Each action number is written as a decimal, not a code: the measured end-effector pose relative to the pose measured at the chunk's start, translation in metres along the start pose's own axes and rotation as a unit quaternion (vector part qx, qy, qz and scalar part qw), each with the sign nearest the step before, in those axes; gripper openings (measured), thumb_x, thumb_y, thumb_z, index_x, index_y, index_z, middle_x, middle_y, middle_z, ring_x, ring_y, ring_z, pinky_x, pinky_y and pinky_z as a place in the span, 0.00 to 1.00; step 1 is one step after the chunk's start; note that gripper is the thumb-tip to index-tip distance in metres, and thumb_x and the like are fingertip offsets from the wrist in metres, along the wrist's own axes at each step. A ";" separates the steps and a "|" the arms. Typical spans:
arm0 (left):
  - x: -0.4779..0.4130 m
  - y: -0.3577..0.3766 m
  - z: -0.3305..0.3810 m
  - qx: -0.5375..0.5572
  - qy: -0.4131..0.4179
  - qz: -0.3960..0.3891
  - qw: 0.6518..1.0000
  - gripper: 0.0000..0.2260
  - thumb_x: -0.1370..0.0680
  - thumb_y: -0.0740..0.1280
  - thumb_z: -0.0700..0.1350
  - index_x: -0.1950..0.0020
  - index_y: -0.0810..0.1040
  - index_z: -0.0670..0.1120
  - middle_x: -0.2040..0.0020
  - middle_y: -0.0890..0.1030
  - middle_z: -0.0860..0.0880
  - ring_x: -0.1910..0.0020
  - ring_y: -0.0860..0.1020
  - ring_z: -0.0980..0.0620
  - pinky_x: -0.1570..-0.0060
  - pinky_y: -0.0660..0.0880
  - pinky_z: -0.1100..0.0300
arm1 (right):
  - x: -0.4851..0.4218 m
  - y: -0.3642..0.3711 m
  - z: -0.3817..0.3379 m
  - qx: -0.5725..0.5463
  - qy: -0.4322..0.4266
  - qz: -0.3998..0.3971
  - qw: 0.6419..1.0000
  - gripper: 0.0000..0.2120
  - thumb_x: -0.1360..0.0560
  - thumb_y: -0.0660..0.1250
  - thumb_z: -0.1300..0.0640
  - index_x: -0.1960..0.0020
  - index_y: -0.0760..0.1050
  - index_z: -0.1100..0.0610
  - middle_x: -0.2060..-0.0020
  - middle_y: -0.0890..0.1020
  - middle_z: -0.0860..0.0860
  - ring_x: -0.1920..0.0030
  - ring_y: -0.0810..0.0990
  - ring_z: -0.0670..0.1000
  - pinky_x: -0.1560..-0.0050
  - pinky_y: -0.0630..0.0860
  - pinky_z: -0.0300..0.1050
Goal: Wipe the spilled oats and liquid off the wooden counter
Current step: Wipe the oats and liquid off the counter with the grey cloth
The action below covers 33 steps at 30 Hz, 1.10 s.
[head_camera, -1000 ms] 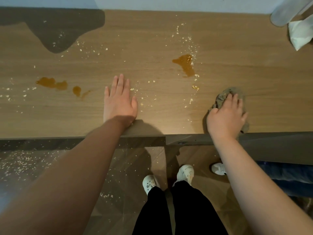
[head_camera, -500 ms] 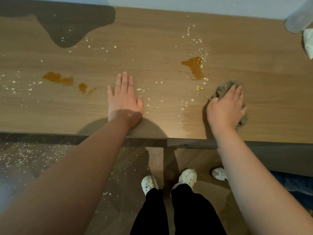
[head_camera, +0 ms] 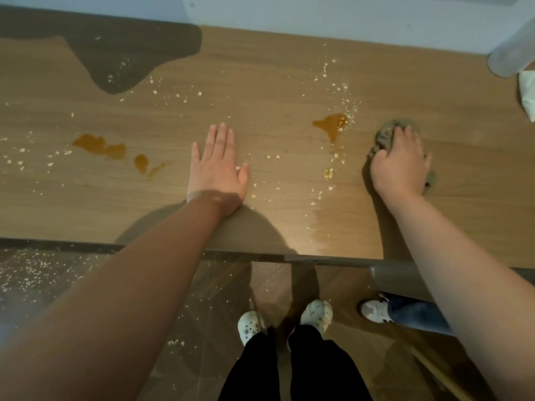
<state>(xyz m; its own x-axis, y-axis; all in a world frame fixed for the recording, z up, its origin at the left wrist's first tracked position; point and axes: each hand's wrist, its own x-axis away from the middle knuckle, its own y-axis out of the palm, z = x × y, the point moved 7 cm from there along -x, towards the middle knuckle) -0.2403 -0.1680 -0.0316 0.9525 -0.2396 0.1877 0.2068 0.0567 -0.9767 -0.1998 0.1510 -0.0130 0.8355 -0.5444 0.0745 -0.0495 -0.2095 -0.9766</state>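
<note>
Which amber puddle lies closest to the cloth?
The lone puddle between left hand and right hand, flecked with oats; the other two puddles lie far left.

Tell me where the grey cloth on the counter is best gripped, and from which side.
Grip the bunched middle from above, palm down. The cloth lies crumpled in a low wad on the counter, with edges poking out beyond the right hand that covers it.

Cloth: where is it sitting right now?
Head view, right side of the counter: the cloth is bunched under the right hand, just right of the nearest amber puddle.
</note>
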 end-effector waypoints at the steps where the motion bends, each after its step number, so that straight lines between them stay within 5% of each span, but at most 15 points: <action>1: -0.003 0.000 0.000 -0.003 -0.004 0.000 1.000 0.30 0.18 0.45 0.55 0.19 0.42 0.43 0.19 0.42 0.46 0.20 0.39 0.49 0.22 0.42 0.45 | -0.011 0.000 0.000 -0.001 0.029 0.007 1.000 0.28 0.20 0.53 0.55 0.21 0.55 0.58 0.21 0.56 0.53 0.22 0.51 0.53 0.23 0.48 0.60; 3: -0.008 0.000 0.002 -0.018 0.002 -0.009 1.000 0.30 0.18 0.43 0.55 0.19 0.41 0.44 0.19 0.41 0.47 0.21 0.39 0.49 0.22 0.42 0.45 | -0.028 0.002 -0.015 -0.004 0.027 0.005 1.000 0.28 0.20 0.53 0.54 0.21 0.55 0.58 0.21 0.56 0.53 0.22 0.51 0.53 0.23 0.48 0.60; 9: -0.011 0.002 0.001 -0.030 -0.005 -0.030 0.999 0.30 0.18 0.44 0.55 0.20 0.39 0.45 0.19 0.38 0.48 0.21 0.37 0.50 0.23 0.41 0.45 | -0.016 0.012 -0.051 0.016 -0.162 -0.027 0.986 0.29 0.22 0.55 0.55 0.21 0.55 0.57 0.22 0.57 0.52 0.22 0.53 0.52 0.23 0.49 0.56; 16: -0.007 -0.001 0.001 0.031 0.000 -0.001 1.000 0.30 0.18 0.49 0.54 0.19 0.44 0.45 0.19 0.43 0.49 0.20 0.40 0.52 0.23 0.40 0.46 | -0.079 0.003 -0.043 -0.014 -0.031 0.000 0.999 0.28 0.21 0.53 0.54 0.22 0.58 0.57 0.22 0.57 0.52 0.22 0.53 0.53 0.23 0.49 0.60; 24: -0.004 -0.006 0.002 0.061 -0.009 0.025 0.998 0.29 0.17 0.52 0.52 0.19 0.48 0.46 0.19 0.47 0.50 0.20 0.43 0.53 0.23 0.40 0.48 | -0.053 0.013 -0.089 0.007 -0.283 -0.056 0.958 0.28 0.22 0.56 0.56 0.22 0.59 0.57 0.23 0.60 0.52 0.22 0.54 0.52 0.23 0.49 0.55; 30: -0.005 -0.006 -0.002 0.083 -0.026 0.036 0.996 0.29 0.17 0.53 0.52 0.19 0.48 0.45 0.19 0.47 0.49 0.20 0.43 0.53 0.22 0.41 0.51 | -0.118 0.002 -0.066 -0.036 -0.151 -0.019 0.988 0.27 0.21 0.53 0.57 0.22 0.59 0.58 0.22 0.59 0.54 0.22 0.54 0.53 0.23 0.49 0.54; 33: -0.006 -0.006 -0.005 0.100 -0.044 0.049 0.993 0.29 0.17 0.54 0.51 0.19 0.48 0.45 0.19 0.47 0.48 0.20 0.43 0.53 0.22 0.41 0.54 | -0.152 0.004 -0.090 -0.031 -0.151 -0.027 0.988 0.27 0.20 0.53 0.56 0.22 0.58 0.59 0.22 0.58 0.54 0.22 0.54 0.53 0.23 0.50 0.54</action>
<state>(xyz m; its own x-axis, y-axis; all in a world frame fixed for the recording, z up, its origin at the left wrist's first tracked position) -0.2485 -0.1716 -0.0269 0.9842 -0.1383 0.1103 0.1446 0.2696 -0.9520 -0.3759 0.1600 -0.0106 0.9626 -0.2656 0.0535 -0.0260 -0.2869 -0.9576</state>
